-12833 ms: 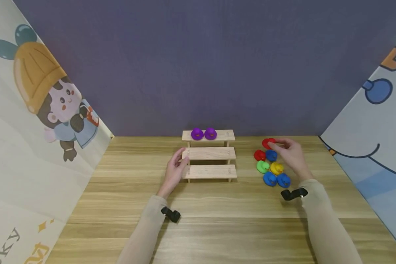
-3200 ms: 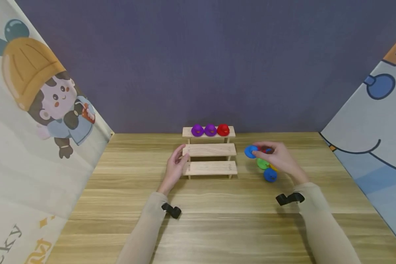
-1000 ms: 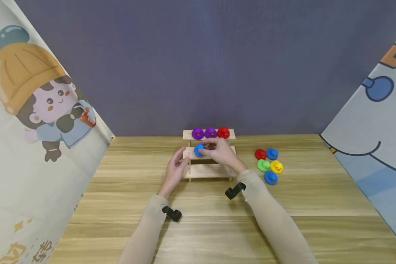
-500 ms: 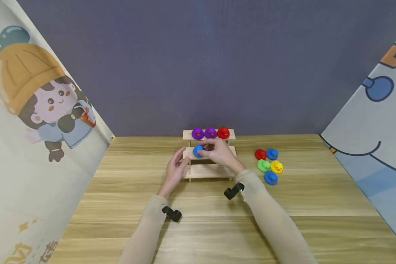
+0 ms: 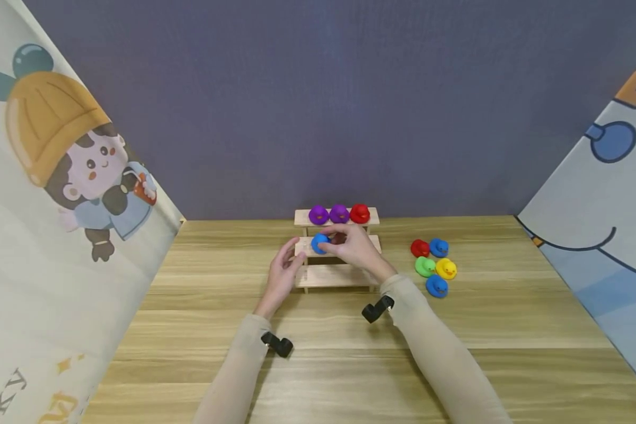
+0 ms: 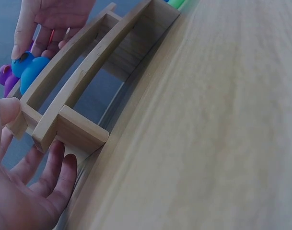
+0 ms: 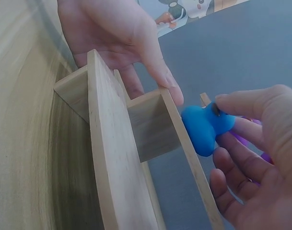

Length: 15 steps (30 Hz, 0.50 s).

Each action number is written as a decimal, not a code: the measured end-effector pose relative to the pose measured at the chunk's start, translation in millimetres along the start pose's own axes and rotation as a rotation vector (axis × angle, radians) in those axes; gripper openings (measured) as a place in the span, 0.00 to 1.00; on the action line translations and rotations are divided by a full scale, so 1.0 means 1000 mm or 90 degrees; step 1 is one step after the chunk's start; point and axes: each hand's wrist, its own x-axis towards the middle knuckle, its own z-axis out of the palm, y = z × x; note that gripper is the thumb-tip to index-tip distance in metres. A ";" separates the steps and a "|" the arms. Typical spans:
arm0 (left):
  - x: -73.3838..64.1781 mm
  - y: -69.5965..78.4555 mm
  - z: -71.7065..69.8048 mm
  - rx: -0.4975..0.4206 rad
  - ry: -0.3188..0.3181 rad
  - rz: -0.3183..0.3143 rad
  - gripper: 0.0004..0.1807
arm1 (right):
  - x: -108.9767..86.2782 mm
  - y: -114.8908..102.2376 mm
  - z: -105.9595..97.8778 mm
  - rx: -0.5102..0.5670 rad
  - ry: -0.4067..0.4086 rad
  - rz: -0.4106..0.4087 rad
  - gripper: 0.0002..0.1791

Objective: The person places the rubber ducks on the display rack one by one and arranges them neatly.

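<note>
A three-tier wooden stand point(image 5: 336, 275) stands at the back of the table. My right hand point(image 5: 357, 248) pinches a blue toy duck point(image 5: 318, 244) between thumb and fingers, right at the left part of the middle tier. In the right wrist view the blue duck point(image 7: 203, 127) sits against that tier's plank. My left hand point(image 5: 281, 277) holds the stand's left end; its thumb point(image 6: 9, 110) lies on the middle plank and its fingers curl about the end. The top tier bears two purple ducks point(image 5: 318, 215) and a red duck point(image 5: 360, 214) in a row.
To the right of the stand several ducks lie close together on the wooden table point(image 5: 318, 365): a red one point(image 5: 420, 248), two blue ones point(image 5: 437, 287), a green one point(image 5: 424, 267) and a yellow one point(image 5: 446, 269). A dark wall point(image 5: 339, 106) rises behind the stand.
A red duck went from my right hand to the top tier. Later my right hand took a blue duck from the group and carried it left to the middle tier. My left hand stayed put.
</note>
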 end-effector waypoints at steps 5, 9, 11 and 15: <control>0.000 0.000 0.000 -0.006 0.000 0.000 0.30 | -0.002 -0.001 0.001 0.015 0.003 0.000 0.20; 0.000 0.000 0.000 -0.004 0.001 -0.002 0.30 | -0.002 -0.002 0.001 0.020 0.005 -0.001 0.20; 0.000 0.000 0.000 -0.006 0.001 -0.002 0.30 | -0.002 -0.002 0.001 0.019 0.005 -0.003 0.20; 0.001 -0.001 -0.001 -0.008 0.000 0.001 0.29 | -0.002 -0.001 0.001 0.015 0.006 -0.008 0.20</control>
